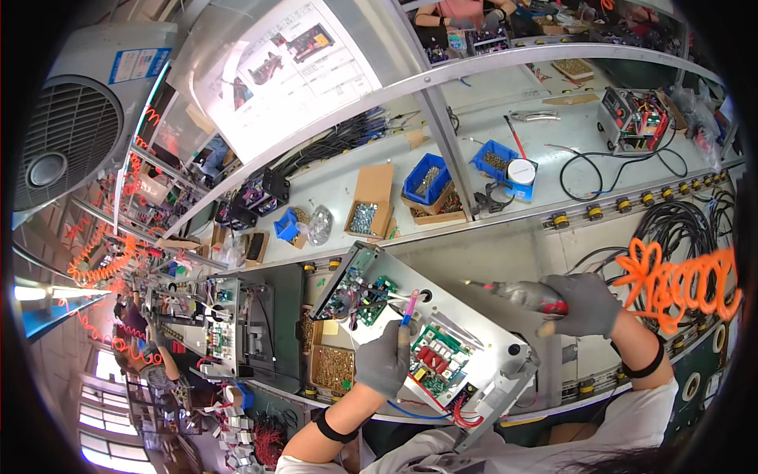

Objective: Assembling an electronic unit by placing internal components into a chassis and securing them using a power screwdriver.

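Left hand [383, 365], gloved in gray, closes on a slim pink-and-blue pen-like tool [411, 304] over the metal chassis [483, 322]. Right hand [586, 306], also gloved, grips a power screwdriver [527, 299], blurred, its tip directed left. The chassis lies in front of the person, between the hands, and carries a green circuit board [440, 362] with red components. An orange coiled hose [685, 286] is beside the right hand. Beyond the chassis, a white round container [521, 171] stands on the desk [493, 110].
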`<action>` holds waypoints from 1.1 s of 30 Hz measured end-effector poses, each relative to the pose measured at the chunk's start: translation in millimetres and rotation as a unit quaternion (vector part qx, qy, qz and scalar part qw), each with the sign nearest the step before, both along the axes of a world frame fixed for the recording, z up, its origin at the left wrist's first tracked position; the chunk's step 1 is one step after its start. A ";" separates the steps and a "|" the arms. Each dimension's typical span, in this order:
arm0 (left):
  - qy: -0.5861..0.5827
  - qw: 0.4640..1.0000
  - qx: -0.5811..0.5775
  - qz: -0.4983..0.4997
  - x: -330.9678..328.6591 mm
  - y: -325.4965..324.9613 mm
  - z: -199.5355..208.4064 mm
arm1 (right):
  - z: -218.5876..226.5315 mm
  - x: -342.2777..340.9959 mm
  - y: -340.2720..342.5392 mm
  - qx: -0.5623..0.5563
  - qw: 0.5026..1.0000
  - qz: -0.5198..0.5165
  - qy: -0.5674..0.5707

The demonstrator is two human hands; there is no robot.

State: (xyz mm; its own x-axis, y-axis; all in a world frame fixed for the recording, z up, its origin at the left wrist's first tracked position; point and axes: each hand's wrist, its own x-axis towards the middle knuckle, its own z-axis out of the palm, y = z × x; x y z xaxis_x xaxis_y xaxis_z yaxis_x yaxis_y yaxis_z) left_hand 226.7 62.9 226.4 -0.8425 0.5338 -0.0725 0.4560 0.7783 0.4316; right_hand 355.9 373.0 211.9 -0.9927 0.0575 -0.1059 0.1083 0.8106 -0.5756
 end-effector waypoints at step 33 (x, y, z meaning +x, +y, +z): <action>-0.258 0.963 -0.012 0.083 10.8 12.3 -70.7 | -81.5 -147.6 -23.4 0.109 0.967 0.228 -0.032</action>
